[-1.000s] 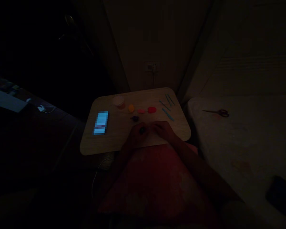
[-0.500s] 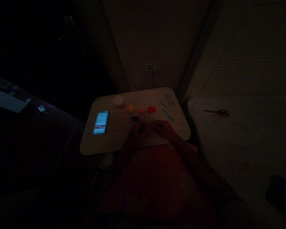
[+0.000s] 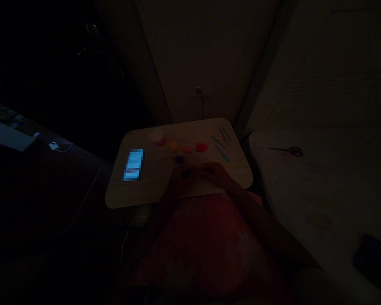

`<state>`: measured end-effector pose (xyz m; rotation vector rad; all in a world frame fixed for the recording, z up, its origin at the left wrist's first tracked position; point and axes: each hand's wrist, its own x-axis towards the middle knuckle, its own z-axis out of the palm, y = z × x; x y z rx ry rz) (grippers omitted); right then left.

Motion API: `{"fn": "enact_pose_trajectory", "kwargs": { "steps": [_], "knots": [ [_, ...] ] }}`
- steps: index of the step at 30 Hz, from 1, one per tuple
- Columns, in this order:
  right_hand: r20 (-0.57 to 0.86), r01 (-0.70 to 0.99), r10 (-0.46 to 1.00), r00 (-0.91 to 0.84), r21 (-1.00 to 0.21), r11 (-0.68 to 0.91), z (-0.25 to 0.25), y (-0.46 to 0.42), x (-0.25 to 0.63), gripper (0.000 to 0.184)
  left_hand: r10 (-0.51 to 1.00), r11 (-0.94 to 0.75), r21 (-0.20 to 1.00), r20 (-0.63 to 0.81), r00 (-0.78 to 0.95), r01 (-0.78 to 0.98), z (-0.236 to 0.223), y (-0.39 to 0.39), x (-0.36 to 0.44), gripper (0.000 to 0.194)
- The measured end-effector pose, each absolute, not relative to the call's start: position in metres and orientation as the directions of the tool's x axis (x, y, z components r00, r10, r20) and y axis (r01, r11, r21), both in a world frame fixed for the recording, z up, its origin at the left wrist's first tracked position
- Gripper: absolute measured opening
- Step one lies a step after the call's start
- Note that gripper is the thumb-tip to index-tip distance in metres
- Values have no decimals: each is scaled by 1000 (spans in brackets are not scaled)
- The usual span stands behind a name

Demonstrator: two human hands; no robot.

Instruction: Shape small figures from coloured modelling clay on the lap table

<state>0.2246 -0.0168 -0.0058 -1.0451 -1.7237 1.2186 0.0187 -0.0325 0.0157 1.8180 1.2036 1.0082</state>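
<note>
In dim light my left hand (image 3: 178, 177) is curled around a small dark lump (image 3: 186, 173), which looks like modelling clay, over the near part of a small wooden table (image 3: 122, 192). My right hand (image 3: 216, 173) is bent inward beside it, fingertips meeting those of the left. Whatever its fingers pinch is too dark to make out. Just beyond the hands lies another dark lump (image 3: 179, 159) with a thin point. Farther back sit an orange lump (image 3: 174, 145), a pink piece (image 3: 187, 149) and a red lump (image 3: 201, 147).
Several thin teal modelling tools (image 3: 222, 153) lie at the table's right. A pale tub (image 3: 157, 137) stands at the back left, with a lit phone (image 3: 133, 165) nearer. Scissors (image 3: 295, 151) rest on a pale surface to the right. A wall socket (image 3: 201, 90) holds a plug.
My right hand has come closer to my left, and their fingertips now meet. The dark lump stays in my left hand. The view has shifted slightly.
</note>
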Motion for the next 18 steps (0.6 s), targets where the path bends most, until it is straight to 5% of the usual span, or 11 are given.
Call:
{"fn": "enact_pose_trajectory", "kwargs": {
  "steps": [18],
  "knots": [
    [160, 201, 918, -362, -949, 245, -7, -19, 223, 34, 951, -290, 880, 223, 212, 376, 17, -33, 16, 17]
  ]
}}
